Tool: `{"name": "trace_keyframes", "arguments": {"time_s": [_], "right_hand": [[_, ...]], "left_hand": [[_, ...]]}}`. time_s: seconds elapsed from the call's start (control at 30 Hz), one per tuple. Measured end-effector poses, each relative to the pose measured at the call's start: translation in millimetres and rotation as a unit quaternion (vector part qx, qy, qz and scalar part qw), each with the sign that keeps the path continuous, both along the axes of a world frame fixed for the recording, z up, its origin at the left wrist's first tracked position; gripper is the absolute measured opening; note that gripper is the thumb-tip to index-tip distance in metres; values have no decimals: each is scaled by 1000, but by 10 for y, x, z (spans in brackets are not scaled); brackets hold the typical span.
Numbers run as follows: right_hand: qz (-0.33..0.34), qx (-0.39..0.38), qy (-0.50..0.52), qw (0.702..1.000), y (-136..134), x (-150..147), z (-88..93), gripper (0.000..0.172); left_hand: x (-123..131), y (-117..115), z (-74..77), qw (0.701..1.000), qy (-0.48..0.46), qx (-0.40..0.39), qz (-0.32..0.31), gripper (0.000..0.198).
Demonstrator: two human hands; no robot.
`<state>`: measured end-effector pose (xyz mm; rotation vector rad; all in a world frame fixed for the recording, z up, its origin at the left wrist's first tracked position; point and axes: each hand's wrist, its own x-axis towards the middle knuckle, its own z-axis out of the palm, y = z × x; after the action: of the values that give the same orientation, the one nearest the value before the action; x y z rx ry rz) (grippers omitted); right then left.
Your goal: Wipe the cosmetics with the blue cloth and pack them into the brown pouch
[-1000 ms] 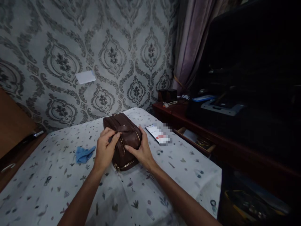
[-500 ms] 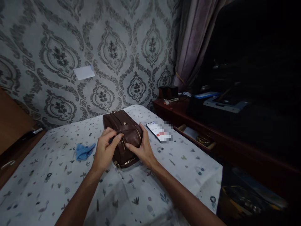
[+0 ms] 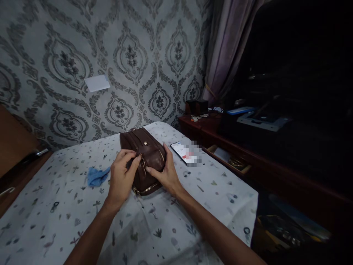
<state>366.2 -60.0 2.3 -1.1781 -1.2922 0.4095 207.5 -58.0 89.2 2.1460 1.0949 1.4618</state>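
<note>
A dark brown leather bag (image 3: 154, 156) with gold zips and studs lies on the white patterned cloth (image 3: 220, 198). At the bag's near left part, my left hand (image 3: 121, 176) pinches a small piece at the zip with thumb and fingers. My right hand (image 3: 167, 175) grips the bag's right side, its thumb on the top near the front zip and its fingers around the far edge. Left of the bag is a crumpled blue cloth (image 3: 96, 176). A phone (image 3: 183, 152) with a lit screen lies to the right.
Right of the covered surface stands a dark red desk (image 3: 204, 127) with an open drawer (image 3: 227, 158), cables and small boxes on it. A brown panel (image 3: 13, 143) is at the left edge. Patterned wallpaper with a white card (image 3: 97, 83) rises behind.
The whole view has shifted slightly. My left hand keeps its pinch at the zip, and my right hand still grips the bag's side.
</note>
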Motion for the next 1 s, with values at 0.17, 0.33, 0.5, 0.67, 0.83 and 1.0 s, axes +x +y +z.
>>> {"name": "trace_keyframes", "arguments": {"time_s": [0.17,0.33,0.5,0.67,0.83,1.0], "right_hand": [[-13,6,-16,1000,6,-11,-1,101],[-14,3,-15,1000,-4,-15,8,101],[-7,4,-6,1000,-9,-6,7,101],[2,2,0,1000,-14,-1,11,103],[11,5,3,1000,-24,-3,22,102],[7,11,0,1000,-31,1,27,100]], "left_hand": [[18,24,-10,999,-26,-34,-3,22],[11,40,-21,997,-41,-60,-21,24],[-5,11,-20,997,-22,-61,-28,23],[-43,49,-34,997,-15,-67,-46,26],[-78,71,-64,994,-4,-78,-72,25],[-71,38,-80,995,29,-54,-80,24]]}}
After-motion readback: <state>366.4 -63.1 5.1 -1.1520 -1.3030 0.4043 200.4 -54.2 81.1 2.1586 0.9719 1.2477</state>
